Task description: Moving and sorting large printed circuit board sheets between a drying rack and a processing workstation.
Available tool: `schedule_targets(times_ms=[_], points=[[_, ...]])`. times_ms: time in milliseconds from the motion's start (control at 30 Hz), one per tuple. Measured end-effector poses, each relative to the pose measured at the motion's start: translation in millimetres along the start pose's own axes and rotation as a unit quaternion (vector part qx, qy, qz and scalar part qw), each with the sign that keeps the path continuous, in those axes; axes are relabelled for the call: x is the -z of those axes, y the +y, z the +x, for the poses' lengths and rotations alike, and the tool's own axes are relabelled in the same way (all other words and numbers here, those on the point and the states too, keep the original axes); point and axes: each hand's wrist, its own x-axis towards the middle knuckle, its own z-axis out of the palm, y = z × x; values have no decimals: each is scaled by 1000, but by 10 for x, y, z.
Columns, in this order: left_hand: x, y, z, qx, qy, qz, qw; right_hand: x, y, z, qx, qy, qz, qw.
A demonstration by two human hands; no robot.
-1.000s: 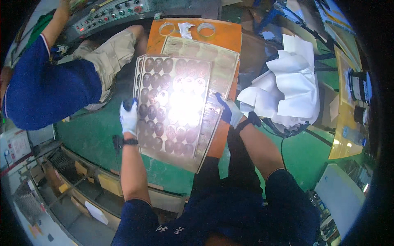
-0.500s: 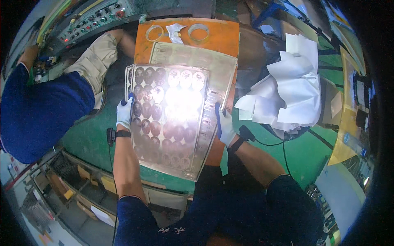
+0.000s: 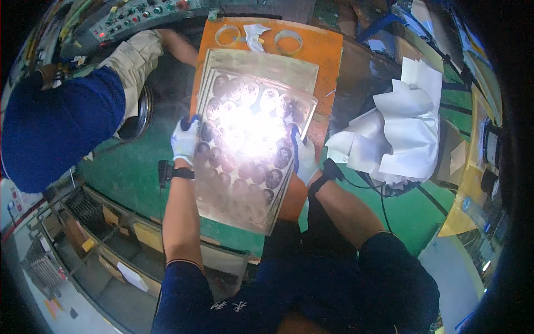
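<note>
A shiny clear sheet (image 3: 240, 184) printed with rows of oval pictures lies at a slight tilt in front of me, a strong glare washing out its middle. My left hand (image 3: 184, 142), in a white glove with blue fingertips, grips its left edge. On the right edge my gloved right hand (image 3: 303, 158) is closed too, thumb toward the top face. More pale sheets (image 3: 281, 69) show behind and under it, resting on an orange tabletop (image 3: 329, 67). Whether each hand holds one sheet or several cannot be made out. Black straps with small devices circle both wrists.
Two tape rolls, one left (image 3: 228, 35) and one right (image 3: 288, 42), flank a scrap of white film (image 3: 256, 38) at the far edge. Crumpled white sheets (image 3: 409, 133) heap at right. A co-worker (image 3: 67, 125) bends at left near a control panel (image 3: 139, 19). A divided rack (image 3: 111, 245) stands lower left.
The printed sheet has turned clockwise, and its edges now sit closer over the sheets beneath. My left hand has shifted right and slightly up. The co-worker's arm reaches nearer the orange table.
</note>
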Motion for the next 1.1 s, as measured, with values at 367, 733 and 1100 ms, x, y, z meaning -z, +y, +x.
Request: schedule_targets(times_ms=[367, 733, 1100], points=[[167, -1041, -1528, 36, 73, 89, 993, 86, 6, 202, -7, -35, -19, 999], [143, -851, -1780, 200, 71, 106, 972, -202, -103, 128, -40, -64, 30, 997], [21, -1709, -2429, 265, 376, -244, 854, -233, -243, 80, -71, -115, -117, 984]])
